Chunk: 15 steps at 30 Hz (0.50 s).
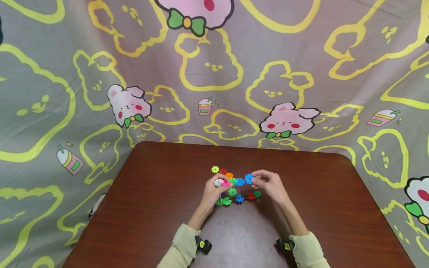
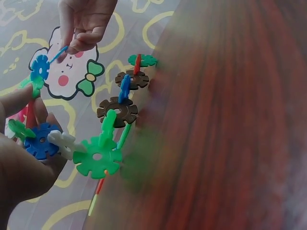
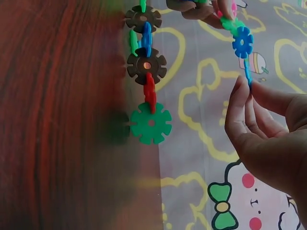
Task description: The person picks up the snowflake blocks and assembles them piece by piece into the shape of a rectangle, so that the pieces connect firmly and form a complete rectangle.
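"How are the fingers of the right hand (image 1: 273, 186) set?"

"They are clamped on a blue disc (image 1: 249, 179), held above the surface (image 1: 151, 208) and meeting a second blue disc (image 1: 240, 182)."

"And the left hand (image 1: 212, 192)?"

"A light green disc (image 1: 232, 181), joined to that second one, is pinched between thumb and fingers. Lower down, a dark green disc (image 3: 151, 123) is joined to a red disc (image 3: 149, 91)."

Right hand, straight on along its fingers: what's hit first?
Likely the neighbouring blue disc, just beyond the pinched blue disc; depth between them is hard to judge.
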Motion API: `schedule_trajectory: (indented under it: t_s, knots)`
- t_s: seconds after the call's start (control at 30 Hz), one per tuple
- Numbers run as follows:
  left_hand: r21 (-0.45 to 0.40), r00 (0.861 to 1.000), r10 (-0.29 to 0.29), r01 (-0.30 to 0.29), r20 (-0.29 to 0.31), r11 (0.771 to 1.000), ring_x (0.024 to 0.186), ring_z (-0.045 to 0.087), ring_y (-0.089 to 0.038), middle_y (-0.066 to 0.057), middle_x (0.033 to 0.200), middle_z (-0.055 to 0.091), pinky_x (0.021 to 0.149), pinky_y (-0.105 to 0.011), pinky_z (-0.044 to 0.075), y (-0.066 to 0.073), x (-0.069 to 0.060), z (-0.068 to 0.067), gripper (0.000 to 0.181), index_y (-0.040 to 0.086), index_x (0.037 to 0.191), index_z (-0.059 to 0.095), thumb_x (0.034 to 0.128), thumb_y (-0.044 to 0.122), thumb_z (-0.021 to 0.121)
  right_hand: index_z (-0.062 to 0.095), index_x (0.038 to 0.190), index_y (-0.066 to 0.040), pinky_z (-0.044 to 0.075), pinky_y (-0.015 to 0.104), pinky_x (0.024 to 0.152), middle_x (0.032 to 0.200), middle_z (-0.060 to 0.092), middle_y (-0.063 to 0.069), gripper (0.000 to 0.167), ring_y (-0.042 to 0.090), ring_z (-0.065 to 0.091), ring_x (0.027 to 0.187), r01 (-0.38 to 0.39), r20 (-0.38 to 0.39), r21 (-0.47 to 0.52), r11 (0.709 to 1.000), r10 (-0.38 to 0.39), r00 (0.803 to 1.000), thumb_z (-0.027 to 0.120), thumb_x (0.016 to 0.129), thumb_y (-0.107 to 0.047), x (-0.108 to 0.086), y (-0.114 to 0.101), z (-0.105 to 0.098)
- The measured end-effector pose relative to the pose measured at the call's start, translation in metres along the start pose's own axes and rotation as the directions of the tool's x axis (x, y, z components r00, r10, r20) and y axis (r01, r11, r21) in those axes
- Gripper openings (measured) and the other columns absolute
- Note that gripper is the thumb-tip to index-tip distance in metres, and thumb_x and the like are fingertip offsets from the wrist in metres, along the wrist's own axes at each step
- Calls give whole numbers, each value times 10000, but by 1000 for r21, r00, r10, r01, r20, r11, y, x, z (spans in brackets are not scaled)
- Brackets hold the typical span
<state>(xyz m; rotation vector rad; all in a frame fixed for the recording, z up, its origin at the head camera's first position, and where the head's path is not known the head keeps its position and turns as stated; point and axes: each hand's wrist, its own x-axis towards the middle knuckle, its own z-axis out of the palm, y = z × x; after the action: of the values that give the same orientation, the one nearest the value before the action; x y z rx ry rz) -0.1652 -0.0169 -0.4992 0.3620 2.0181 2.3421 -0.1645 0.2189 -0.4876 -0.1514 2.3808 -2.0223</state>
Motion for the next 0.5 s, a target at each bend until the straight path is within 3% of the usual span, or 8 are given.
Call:
schedule_trajectory:
  t_s: [0.33, 0.5]
  knots:
    - [4, 1000, -16, 16, -5, 1000, 744, 552, -86, 3, 824, 613, 666, -256, 474, -3, 1, 0, 146, -101, 984, 651, 875, -80, 747, 640, 1055, 150, 614, 493, 762, 857, 701, 174, 168, 342, 739, 770, 23, 12, 50, 998, -24, 1000, 699, 954, 29, -3, 1, 7]
    - [23, 1000, -15, 15, -11, 1000, 738, 555, -90, 5, 820, 623, 663, -264, 472, -1, 0, 0, 138, -107, 990, 662, 884, -75, 744, 662, 1029, 128, 595, 556, 766, 852, 718, 198, 147, 361, 741, 768, 55, 19, 11, 998, -55, 998, 719, 944, 23, -5, -1, 8]
